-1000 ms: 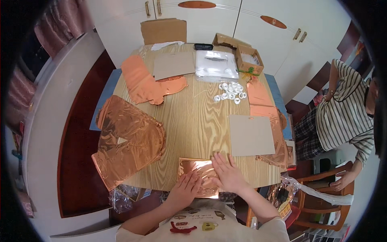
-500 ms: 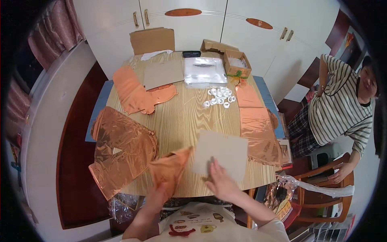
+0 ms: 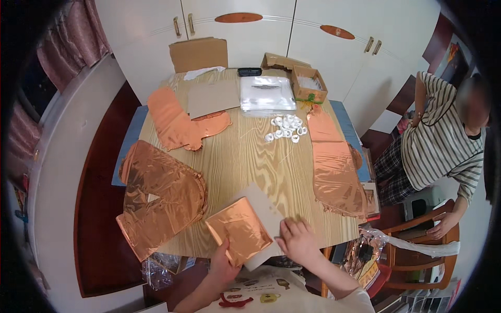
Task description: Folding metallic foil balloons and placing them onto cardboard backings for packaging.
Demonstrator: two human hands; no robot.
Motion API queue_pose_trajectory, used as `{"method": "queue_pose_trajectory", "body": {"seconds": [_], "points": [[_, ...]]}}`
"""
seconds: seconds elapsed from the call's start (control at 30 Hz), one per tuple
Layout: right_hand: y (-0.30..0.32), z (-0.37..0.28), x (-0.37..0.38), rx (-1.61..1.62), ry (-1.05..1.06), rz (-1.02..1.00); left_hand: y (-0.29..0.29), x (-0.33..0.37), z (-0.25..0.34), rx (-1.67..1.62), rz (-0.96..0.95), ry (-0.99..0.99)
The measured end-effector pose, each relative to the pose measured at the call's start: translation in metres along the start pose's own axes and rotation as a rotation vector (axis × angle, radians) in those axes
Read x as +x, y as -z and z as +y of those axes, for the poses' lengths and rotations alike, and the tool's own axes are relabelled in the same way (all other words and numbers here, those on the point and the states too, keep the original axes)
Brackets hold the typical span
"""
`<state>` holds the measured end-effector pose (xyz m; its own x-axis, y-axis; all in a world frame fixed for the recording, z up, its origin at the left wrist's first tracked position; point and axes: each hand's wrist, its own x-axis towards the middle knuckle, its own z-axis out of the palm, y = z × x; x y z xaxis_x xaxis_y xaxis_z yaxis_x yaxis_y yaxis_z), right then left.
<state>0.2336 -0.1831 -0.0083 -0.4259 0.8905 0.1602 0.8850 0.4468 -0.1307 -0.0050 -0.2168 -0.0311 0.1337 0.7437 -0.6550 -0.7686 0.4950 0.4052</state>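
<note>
A folded copper-coloured foil balloon [image 3: 242, 229] lies over a grey cardboard sheet [image 3: 267, 201] at the table's near edge. My left hand [image 3: 224, 265] grips the lower left of the folded foil, thumb on top; its other fingers are hidden underneath. On the other side my right hand [image 3: 300, 241] is closed on the cardboard's right edge. The sheet sits at a slant, its near corner by my shirt. Left of my hands spreads a flat stack of foil balloons [image 3: 162, 193], overhanging the table edge.
More flat foil lies at the far left [image 3: 169, 117] and along the right side [image 3: 334, 161]. White ribbon rolls [image 3: 286, 127], clear plastic bags [image 3: 267, 94], another cardboard sheet [image 3: 211, 96] and a small box [image 3: 309, 86] stand farther back. A person [image 3: 443, 130] stands right, hand on a chair [image 3: 417, 245].
The folded foil has come right and now rests over the cardboard. The cardboard has turned and shifted left toward me. My right hand has gone from lying on it to gripping its edge.
</note>
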Motion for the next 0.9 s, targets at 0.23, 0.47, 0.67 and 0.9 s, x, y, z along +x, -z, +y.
{"method": "queue_pose_trajectory", "body": {"seconds": [0.23, 0.47, 0.67, 0.9], "points": [[0.004, 0.027, 0.047, 0.441, 0.124, 0.052, -0.012, 0.009, -0.005, -0.011, -0.020, 0.087], [-0.038, 0.023, 0.086, 0.226, 0.422, -0.104, -0.023, 0.009, 0.003, 0.098, 0.073, 0.090], [-0.036, 0.020, 0.091, 0.191, 0.430, -0.122, 0.008, 0.012, 0.003, 0.158, -0.048, 0.052], [-0.041, 0.023, 0.089, 0.163, 0.413, -0.137, 0.001, -0.015, 0.050, 1.657, 0.054, -1.096]]}}
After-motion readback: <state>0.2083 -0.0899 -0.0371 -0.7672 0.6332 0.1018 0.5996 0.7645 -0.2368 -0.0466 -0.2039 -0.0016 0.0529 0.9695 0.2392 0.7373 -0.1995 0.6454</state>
